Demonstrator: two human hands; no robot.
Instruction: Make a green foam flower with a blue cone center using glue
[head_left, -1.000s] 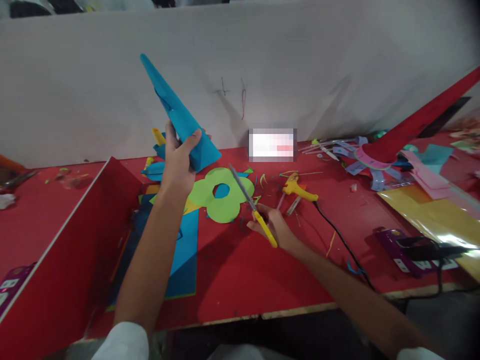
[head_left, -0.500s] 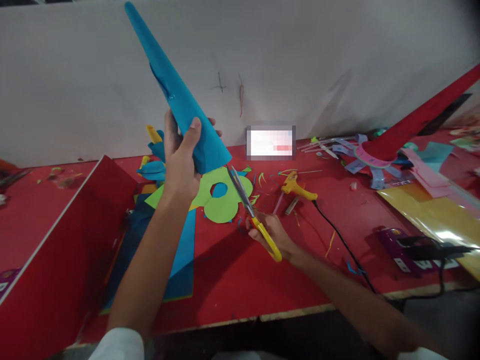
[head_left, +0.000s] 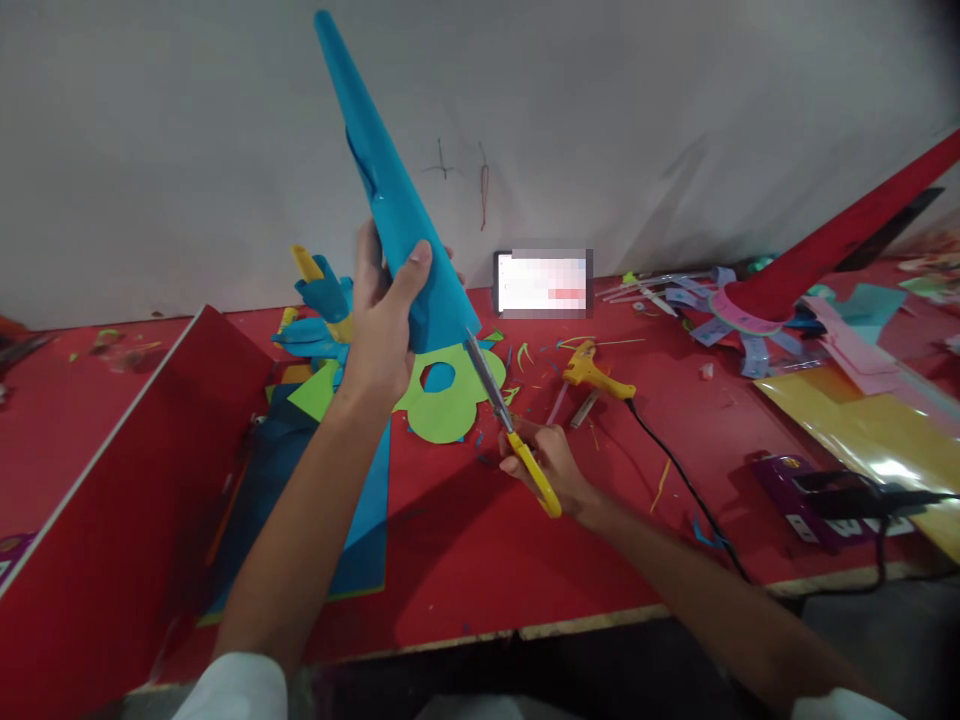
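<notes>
A: From the head camera, where is the blue cone (head_left: 409,215)?

B: Upper middle of the frame, leaning, with its narrow tip near the top edge and its wide end down toward the centre.

A: And what has it?

B: The left hand (head_left: 384,325). Its fingers grasp the cone near the wide end, thumb across the front.

A: The right hand (head_left: 551,462)?

B: Just right of and below the centre, its fingers wrapped around the yellow handles of the scissors (head_left: 513,437). The blades point up and left, tips at the cone's lower right corner. I can't tell whether the rim lies between them.

A: What's under that?

B: A green flower shape (head_left: 444,420) with a hole, in the middle of the red bench (head_left: 457,570), partly hidden by the cone.

A: Around it?

B: A yellow glue gun (head_left: 596,372) right of centre, a phone (head_left: 541,284) above it against the wall (head_left: 225,150), and a blue sheet (head_left: 366,545) at lower left, partly behind the left forearm. A red cone (head_left: 840,235) leans at the right edge.
</notes>
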